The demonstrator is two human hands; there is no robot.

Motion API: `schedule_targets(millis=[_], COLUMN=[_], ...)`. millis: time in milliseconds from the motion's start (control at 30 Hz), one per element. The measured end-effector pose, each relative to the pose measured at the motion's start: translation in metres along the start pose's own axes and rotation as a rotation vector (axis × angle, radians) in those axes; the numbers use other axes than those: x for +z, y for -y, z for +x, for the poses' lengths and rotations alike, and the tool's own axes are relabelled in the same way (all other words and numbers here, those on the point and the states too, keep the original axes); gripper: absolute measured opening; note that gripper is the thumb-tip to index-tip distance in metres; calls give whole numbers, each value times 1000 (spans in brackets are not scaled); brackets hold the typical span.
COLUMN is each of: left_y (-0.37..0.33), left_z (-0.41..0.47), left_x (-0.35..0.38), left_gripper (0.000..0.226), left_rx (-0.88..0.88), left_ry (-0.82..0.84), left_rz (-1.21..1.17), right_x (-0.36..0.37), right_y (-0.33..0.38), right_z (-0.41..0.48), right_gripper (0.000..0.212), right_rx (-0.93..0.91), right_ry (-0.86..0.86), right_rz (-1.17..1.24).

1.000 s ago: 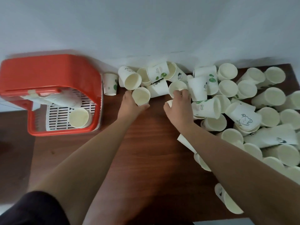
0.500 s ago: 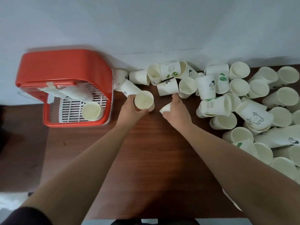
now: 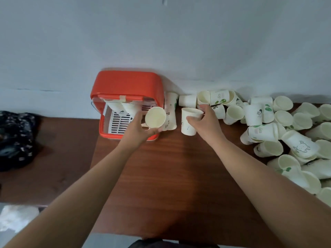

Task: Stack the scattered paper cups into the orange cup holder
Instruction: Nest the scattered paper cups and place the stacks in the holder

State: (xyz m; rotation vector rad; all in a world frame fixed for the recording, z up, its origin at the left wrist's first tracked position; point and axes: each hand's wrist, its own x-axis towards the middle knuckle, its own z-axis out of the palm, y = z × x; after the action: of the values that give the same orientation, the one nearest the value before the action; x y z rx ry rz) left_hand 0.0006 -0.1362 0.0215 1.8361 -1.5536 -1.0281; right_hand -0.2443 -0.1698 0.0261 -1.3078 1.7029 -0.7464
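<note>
The person's left hand (image 3: 138, 130) grasps a cream paper cup (image 3: 155, 117) round its body. The cup is tipped so that its open mouth faces the camera, right in front of the orange plastic cup holder (image 3: 125, 85). Held that way, it appears lined up to go base-first onto the nested cups (image 3: 123, 107) that lean inside the holder over its white slatted tray (image 3: 119, 122). This is a judgement, since the base of the held cup is hidden.

The right hand (image 3: 206, 124) has its fingers curled round a white paper cup (image 3: 188, 122) standing upright on the dark brown wooden tabletop (image 3: 170, 185), near the holder. It is probably held ready as the next cup to pass over. 1 more printed cup (image 3: 171, 108) rests against the holder's right wall.

The heap of scattered paper cups (image 3: 286, 144) spreads along the wall and down the right edge of the tabletop. Most lie on their sides, and some are nested in 2s. With so many loose, most of the task seems left to do. A dark patterned cloth (image 3: 14, 140) lies well apart at the left.
</note>
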Motion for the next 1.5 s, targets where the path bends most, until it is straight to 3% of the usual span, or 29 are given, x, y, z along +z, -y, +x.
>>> schedule_targets(millis=[133,333,633,700,867,1000,1100,1333,1500], left_y=[19,41,70,75,71,65,73,96,101], left_z=[4,23,46,43,29,27,33,41,43], left_x=[-37,-30,-7,-14,-43,-50,-45,-32,-23], left_gripper=[69,68,89,89,42,45,50,58,62], left_rx=[-55,-102,-109,-109,-56,-25,44,86,10], left_ry=[-69,9,166,208,41,140,181,106,146], left_rz=[6,43,343,300,-56,-223,-163,24,123], right_x=[21,39,66,76,113,139,147,153,165], right_y=[26,42,40,44,45,36,29,12,1], right_z=[-6,-18,-13,-14,-15,-12,-6,6,12], right_gripper=[69,36,52,50,62,66,66,62,69], right_rx=[-29,-89,-98,-114,-187,-265,-269,-260,-239], right_ry=[-6,-24,26,57,138,143,155,228,252], right_rz=[19,35,62,73,51,-76,-123,-212,-312])
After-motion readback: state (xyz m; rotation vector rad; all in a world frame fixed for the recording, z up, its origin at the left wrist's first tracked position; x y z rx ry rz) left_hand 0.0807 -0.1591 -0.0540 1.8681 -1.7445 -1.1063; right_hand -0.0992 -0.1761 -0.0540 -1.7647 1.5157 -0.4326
